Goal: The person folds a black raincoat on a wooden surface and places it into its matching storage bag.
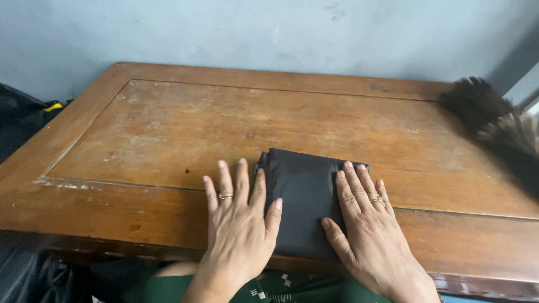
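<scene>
Both hands lie flat at the frame's lower middle: left hand and right hand, fingers spread, pressing a folded black cloth on the tabletop. It looks soft, light, limp; best gripped along its folded edges.

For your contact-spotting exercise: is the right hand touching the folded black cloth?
Touching. The head view shows the right hand lying flat with its fingers and thumb on the folded black cloth.
</scene>
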